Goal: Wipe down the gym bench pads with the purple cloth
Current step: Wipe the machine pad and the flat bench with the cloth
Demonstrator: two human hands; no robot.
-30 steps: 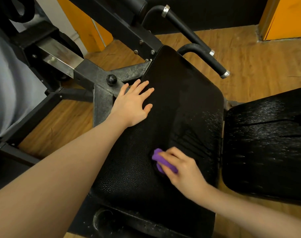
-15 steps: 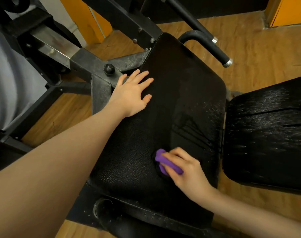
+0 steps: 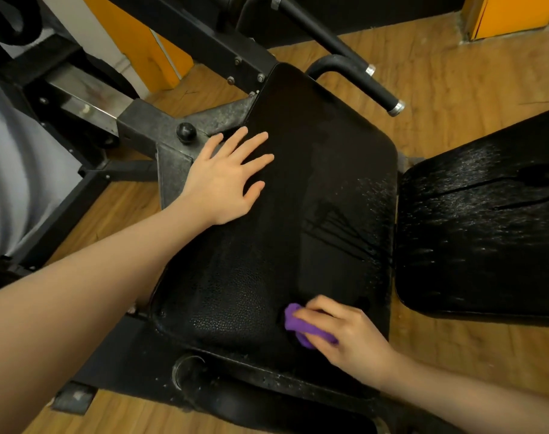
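A black textured seat pad (image 3: 323,170) fills the middle of the head view. A second black pad (image 3: 480,233), speckled with droplets, lies to its right across a narrow gap. My left hand (image 3: 226,180) rests flat on the seat pad's upper left edge, fingers spread. My right hand (image 3: 345,333) grips a bunched purple cloth (image 3: 301,327) and presses it on the seat pad near its front right corner. Most of the cloth is hidden under my fingers.
The bench's dark metal frame (image 3: 160,133) with a round black knob (image 3: 186,131) runs off to the upper left. Two black handle bars with chrome ends (image 3: 373,89) stick out behind the seat pad. Wooden floor (image 3: 467,76) surrounds the bench, with orange panels at the back.
My right hand has slid the purple cloth toward the seat pad's front edge. My left hand has stayed flat on the pad; the camera view has shifted slightly.
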